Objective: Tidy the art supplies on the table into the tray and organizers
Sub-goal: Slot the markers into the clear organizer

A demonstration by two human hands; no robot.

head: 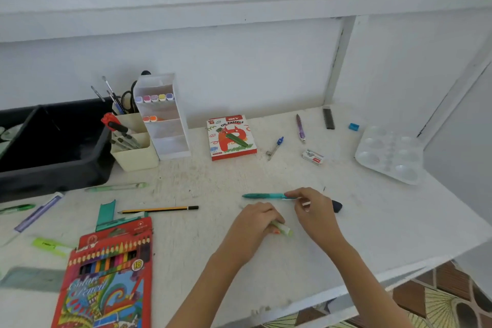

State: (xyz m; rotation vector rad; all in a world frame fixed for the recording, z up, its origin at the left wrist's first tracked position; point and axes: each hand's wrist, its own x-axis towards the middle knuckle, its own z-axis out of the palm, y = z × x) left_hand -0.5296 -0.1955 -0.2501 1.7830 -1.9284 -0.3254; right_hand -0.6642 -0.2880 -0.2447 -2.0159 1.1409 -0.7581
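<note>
Pencil [159,209] nearby, left hand [255,224] gripping green marker [283,229], right hand [312,209] pinching teal pen [263,196]

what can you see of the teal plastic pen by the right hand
The slim teal plastic pen lies nearly level across the white table, its darker pointed end to the left, its paler translucent end to the right. The right hand pinches that right end. Resting or lifted, I cannot tell. The left hand, gripping a light green marker, does not touch it.
</note>
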